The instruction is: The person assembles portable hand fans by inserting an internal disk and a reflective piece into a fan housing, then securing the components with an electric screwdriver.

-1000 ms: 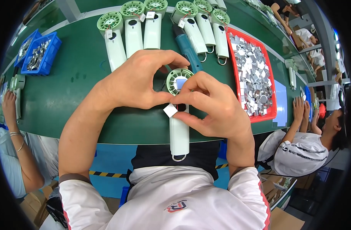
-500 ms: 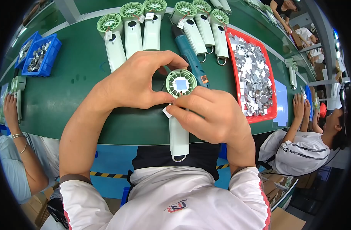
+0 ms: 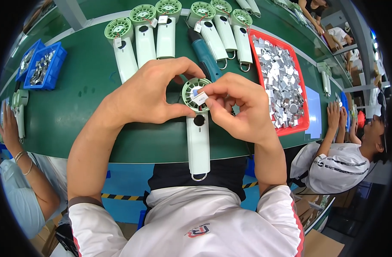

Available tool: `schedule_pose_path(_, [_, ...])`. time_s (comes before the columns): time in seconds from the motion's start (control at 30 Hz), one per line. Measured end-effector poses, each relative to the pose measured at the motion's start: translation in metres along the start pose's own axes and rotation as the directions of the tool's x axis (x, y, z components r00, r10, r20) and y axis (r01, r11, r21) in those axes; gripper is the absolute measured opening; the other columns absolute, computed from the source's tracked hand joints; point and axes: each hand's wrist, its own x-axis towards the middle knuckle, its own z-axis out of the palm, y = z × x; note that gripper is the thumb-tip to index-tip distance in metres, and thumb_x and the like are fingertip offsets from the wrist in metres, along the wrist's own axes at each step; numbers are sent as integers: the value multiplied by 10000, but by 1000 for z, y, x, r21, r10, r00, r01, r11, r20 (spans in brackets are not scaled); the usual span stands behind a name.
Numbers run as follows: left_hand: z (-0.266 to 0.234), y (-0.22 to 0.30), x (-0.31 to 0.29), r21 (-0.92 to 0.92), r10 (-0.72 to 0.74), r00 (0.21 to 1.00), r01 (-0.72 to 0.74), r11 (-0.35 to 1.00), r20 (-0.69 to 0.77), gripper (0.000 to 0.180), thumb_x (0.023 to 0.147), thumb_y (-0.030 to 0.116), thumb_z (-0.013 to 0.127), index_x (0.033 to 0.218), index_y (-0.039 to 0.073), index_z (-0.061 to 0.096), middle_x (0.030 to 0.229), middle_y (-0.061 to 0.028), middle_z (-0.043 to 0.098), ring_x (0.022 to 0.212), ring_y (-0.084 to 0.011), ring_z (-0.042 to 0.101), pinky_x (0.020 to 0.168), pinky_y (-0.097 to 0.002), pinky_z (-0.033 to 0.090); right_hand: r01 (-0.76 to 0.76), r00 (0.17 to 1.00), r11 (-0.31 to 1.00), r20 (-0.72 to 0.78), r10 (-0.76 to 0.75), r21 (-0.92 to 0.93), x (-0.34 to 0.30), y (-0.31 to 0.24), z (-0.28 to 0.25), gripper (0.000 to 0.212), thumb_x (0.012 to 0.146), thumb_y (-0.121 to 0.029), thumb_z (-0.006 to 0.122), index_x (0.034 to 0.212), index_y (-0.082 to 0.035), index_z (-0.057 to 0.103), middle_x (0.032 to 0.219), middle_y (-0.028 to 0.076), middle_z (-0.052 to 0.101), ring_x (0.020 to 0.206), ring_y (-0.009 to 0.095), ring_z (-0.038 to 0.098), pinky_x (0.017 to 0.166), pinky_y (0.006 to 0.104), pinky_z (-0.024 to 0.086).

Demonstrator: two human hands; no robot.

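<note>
A handheld fan with a white handle (image 3: 198,147) and a pale green round head (image 3: 187,102) lies in front of me, its metal loop overhanging the table's near edge. My left hand (image 3: 147,94) curves around the left side of the head, thumb at the bottom and fingers at the top. Between the thumb and fingers of my right hand (image 3: 245,107) is a small white square block (image 3: 200,99), held over the head. Part of a bluish square patch (image 3: 195,92) shows in the head's middle, the rest hidden by the block and fingers.
Several similar fans (image 3: 145,43) lie along the back of the green table (image 3: 89,115). A teal power screwdriver (image 3: 207,58) rests beyond my hands. At right is a red tray (image 3: 306,113) of small silver-white pieces; at left, blue bins (image 3: 59,64) hold metal parts. Co-workers sit on both sides.
My right hand has moved up from the joint below the head, bringing the white block over the head's face. The round dark spot on the handle now shows. My left hand stays around the head.
</note>
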Motion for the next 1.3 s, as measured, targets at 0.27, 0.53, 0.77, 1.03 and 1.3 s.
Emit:
schedule_pose_path(0.27, [1, -2, -1, -16, -9, 1000, 9, 1000, 8, 647, 737, 150, 1001, 1283, -15, 694, 1233, -174, 779, 1097, -362, 766, 936, -434, 625, -211, 977, 973, 52, 207, 93, -3, -9, -2, 158, 910, 89, 759, 1059, 43, 783, 950, -5, 729, 710, -33, 576, 574, 155, 413])
schedule_pose_path(0.53, [-1, -8, 5, -13, 0, 1000, 0, 1000, 8, 684, 725, 166, 1011, 1303, -11, 690, 1203, -187, 777, 1070, -364, 770, 932, -435, 626, -324, 946, 918, 70, 316, 227, 2, -8, 1, 147, 976, 97, 742, 1121, 86, 762, 988, 30, 786, 779, -10, 652, 654, 167, 500])
schedule_pose_path(0.77, [2, -8, -3, 15, -20, 1000, 19, 1000, 20, 696, 729, 213, 999, 1333, 34, 703, 1213, -168, 761, 1101, -353, 751, 956, -435, 608, -238, 971, 966, 44, 235, 99, -7, 1, 0, 134, 935, 112, 744, 1048, 41, 752, 1000, 18, 733, 779, 3, 629, 670, 172, 494])
schedule_pose_path(1.03, [11, -5, -2, 35, -57, 998, 57, 998, 13, 741, 665, 161, 1023, 1297, -4, 672, 1196, -221, 771, 1142, -407, 758, 992, -463, 616, -268, 963, 953, 55, 262, 141, -11, 0, 3, 152, 875, 114, 793, 1002, 33, 780, 974, 18, 773, 709, -13, 592, 635, 159, 456])
schedule_pose_path(1.3, [3, 0, 0, 7, -85, 996, 85, 996, 28, 764, 665, 164, 1019, 1305, -24, 647, 1222, -239, 764, 1161, -416, 751, 1015, -475, 609, -256, 966, 953, 20, 256, 162, -6, 7, 8, 226, 859, 108, 824, 1060, 32, 753, 935, 0, 728, 680, -15, 571, 597, 160, 428])
